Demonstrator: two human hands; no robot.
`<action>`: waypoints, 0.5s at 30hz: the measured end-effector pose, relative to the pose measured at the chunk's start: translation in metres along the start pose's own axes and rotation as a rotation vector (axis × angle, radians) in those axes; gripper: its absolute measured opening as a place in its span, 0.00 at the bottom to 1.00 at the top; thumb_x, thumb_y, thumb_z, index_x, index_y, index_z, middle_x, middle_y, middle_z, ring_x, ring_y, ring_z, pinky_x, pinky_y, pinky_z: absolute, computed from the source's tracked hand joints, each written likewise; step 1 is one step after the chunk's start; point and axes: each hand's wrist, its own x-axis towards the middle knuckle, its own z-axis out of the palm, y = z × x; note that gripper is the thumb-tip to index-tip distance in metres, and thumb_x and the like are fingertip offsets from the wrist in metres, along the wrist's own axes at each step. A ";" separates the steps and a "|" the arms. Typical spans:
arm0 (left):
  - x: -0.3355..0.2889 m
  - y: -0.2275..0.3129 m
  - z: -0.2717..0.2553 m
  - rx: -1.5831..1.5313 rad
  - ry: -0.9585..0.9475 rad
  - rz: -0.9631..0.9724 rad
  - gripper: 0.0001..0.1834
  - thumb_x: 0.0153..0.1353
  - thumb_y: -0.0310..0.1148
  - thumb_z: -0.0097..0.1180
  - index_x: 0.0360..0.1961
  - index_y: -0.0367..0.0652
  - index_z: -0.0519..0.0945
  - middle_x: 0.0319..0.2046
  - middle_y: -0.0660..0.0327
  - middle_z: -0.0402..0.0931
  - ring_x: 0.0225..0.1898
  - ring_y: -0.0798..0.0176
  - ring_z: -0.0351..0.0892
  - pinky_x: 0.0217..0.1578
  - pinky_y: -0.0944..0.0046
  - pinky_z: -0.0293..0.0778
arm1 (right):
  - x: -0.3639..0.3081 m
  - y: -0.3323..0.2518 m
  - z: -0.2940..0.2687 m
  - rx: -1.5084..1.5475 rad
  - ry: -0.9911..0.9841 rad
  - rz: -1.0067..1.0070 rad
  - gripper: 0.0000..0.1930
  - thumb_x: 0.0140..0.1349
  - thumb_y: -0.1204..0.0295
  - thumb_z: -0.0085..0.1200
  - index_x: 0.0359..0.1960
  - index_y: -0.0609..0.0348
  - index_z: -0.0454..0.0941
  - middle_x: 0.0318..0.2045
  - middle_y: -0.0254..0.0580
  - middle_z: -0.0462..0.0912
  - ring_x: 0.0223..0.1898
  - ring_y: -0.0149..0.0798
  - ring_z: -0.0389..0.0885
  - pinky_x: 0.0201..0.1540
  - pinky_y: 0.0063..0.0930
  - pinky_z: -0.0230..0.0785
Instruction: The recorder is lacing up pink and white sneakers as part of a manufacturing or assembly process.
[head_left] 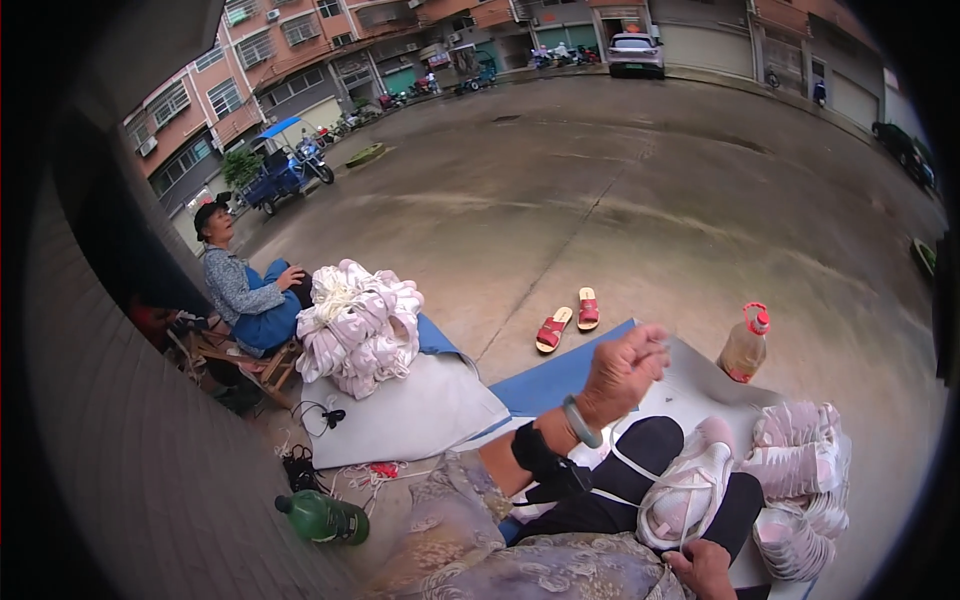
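Observation:
A pale pink and white sneaker (pixel 690 485) lies across my black-clad legs, its toe pointing away from me. My left hand (pixel 625 372) is raised above and left of it with curled fingers; a white shoelace (pixel 628 462) runs from the shoe up behind that wrist, and its end seems to be in the fingers. A green bangle (pixel 582 422) and a black strap (pixel 537 452) are on my left wrist. At the near end of the sneaker, my right hand (pixel 706 570) is closed, its thumb and finger at a short bit of lace.
Stacked pink-white shoes (pixel 795 470) stand at my right, beyond them a red-capped bottle (pixel 744 345). Red slippers (pixel 553 330) lie ahead. A shoe pile (pixel 360 325) sits on a grey sheet (pixel 400 410) near a seated person (pixel 245 280). A green bottle (pixel 322 518) lies at left.

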 end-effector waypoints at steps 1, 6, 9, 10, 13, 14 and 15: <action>-0.001 -0.002 0.003 -0.002 -0.026 -0.022 0.12 0.58 0.21 0.50 0.45 0.33 0.71 0.29 0.60 0.77 0.30 0.73 0.76 0.31 0.74 0.74 | 0.004 -0.001 0.004 -0.066 -0.020 0.080 0.20 0.54 0.54 0.53 0.20 0.62 0.76 0.20 0.54 0.77 0.23 0.54 0.76 0.28 0.42 0.66; -0.007 -0.022 0.009 -0.058 -0.088 -0.110 0.07 0.59 0.23 0.50 0.40 0.35 0.74 0.27 0.61 0.77 0.27 0.74 0.75 0.30 0.74 0.73 | 0.010 0.026 0.029 -0.154 0.078 0.044 0.19 0.54 0.56 0.53 0.17 0.61 0.76 0.18 0.51 0.77 0.22 0.50 0.76 0.26 0.40 0.66; -0.014 -0.010 -0.001 -0.071 -0.065 -0.163 0.04 0.59 0.23 0.50 0.37 0.36 0.73 0.25 0.63 0.75 0.26 0.75 0.74 0.28 0.74 0.73 | 0.007 0.047 0.035 0.182 0.092 0.044 0.15 0.57 0.62 0.54 0.20 0.62 0.75 0.16 0.44 0.77 0.19 0.39 0.75 0.23 0.31 0.66; -0.011 -0.016 0.002 -0.087 -0.074 -0.168 0.04 0.59 0.23 0.50 0.37 0.36 0.73 0.25 0.63 0.75 0.26 0.75 0.74 0.28 0.74 0.73 | 0.005 0.043 0.029 0.467 0.065 0.174 0.12 0.58 0.66 0.53 0.23 0.62 0.75 0.16 0.39 0.77 0.18 0.32 0.75 0.22 0.26 0.65; -0.008 -0.018 0.003 -0.150 -0.095 -0.182 0.03 0.60 0.24 0.50 0.35 0.37 0.72 0.24 0.64 0.73 0.25 0.75 0.73 0.27 0.74 0.73 | -0.010 0.040 -0.005 0.939 0.022 0.270 0.07 0.60 0.74 0.50 0.38 0.61 0.75 0.20 0.32 0.76 0.20 0.23 0.70 0.23 0.17 0.63; -0.012 -0.007 -0.004 -0.119 -0.074 -0.185 0.02 0.60 0.24 0.50 0.35 0.38 0.72 0.24 0.64 0.73 0.25 0.75 0.73 0.26 0.75 0.73 | -0.013 0.023 -0.028 0.992 -0.024 0.296 0.08 0.60 0.74 0.50 0.40 0.62 0.75 0.21 0.32 0.76 0.20 0.23 0.70 0.23 0.16 0.62; -0.009 -0.013 -0.001 -0.134 -0.089 -0.194 0.02 0.61 0.25 0.50 0.34 0.38 0.71 0.23 0.64 0.72 0.24 0.75 0.73 0.26 0.75 0.72 | -0.019 0.019 -0.039 0.988 -0.008 0.308 0.08 0.60 0.74 0.50 0.40 0.62 0.75 0.21 0.32 0.76 0.20 0.23 0.70 0.23 0.16 0.62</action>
